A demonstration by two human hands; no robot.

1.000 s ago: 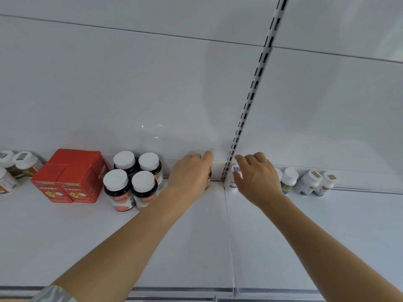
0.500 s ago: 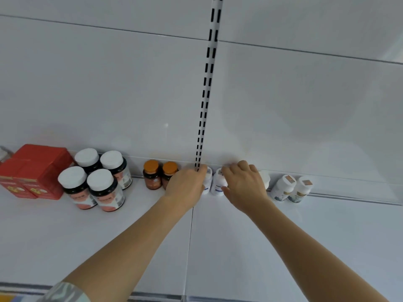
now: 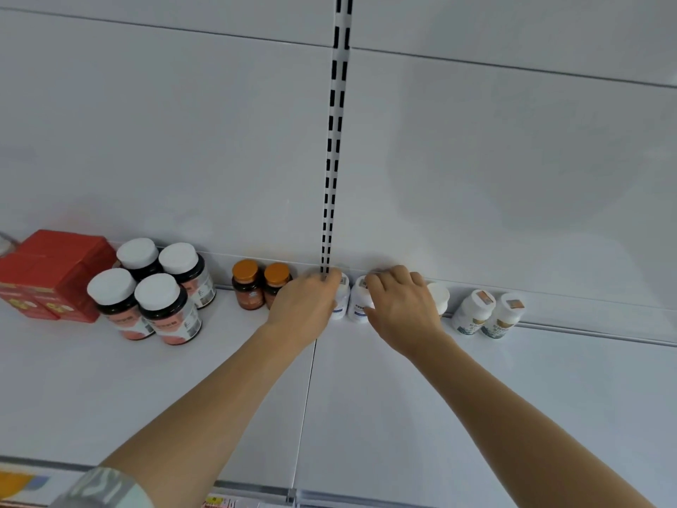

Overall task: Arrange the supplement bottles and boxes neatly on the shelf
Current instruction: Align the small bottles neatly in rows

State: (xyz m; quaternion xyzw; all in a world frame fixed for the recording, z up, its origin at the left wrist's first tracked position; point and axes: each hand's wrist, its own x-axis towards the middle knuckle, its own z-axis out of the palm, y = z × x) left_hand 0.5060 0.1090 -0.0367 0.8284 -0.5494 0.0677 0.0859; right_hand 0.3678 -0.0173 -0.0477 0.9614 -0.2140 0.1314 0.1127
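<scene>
At the back of the shelf (image 3: 366, 397), beneath curled fingers, each hand grips a small white bottle: left hand (image 3: 304, 309), right hand (image 3: 401, 309). These look light, rigid and smooth; hold around the body.

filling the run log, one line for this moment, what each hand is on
step: straighten back row | left hand: on white bottle | right hand: on next white bottle | both upright, side by side

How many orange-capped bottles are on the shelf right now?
2. Both stand side by side against the back wall, right of the white-capped dark bottles: one at, the other at, partly behind the left hand. More could be hidden behind the hands.
</scene>
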